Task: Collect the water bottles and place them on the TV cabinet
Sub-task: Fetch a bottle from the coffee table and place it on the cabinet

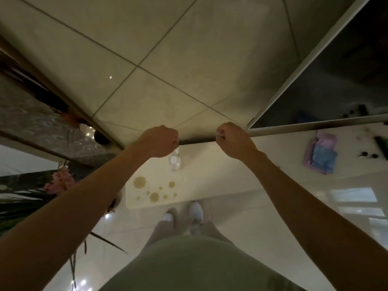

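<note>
I look straight down on the white TV cabinet (pixel 241 175). Two clear water bottles (pixel 174 162) with white caps stand upright on it, close together, near its back edge. My left hand (pixel 159 141) is curled into a fist just above and to the left of the bottles, and I see nothing in it. My right hand (pixel 233 139) is also curled shut, to the right of the bottles over the cabinet's back edge, apart from them. Whether its fingertips pinch anything small I cannot tell.
The dark TV screen (pixel 336 80) stands at the right rear against a tiled wall (pixel 147 59). A pink and blue packet (pixel 321 156) and small dark items (pixel 365 154) lie on the cabinet's right part. Pink flowers (pixel 60 181) stand at the left. My shoes (pixel 195 211) touch the cabinet's front.
</note>
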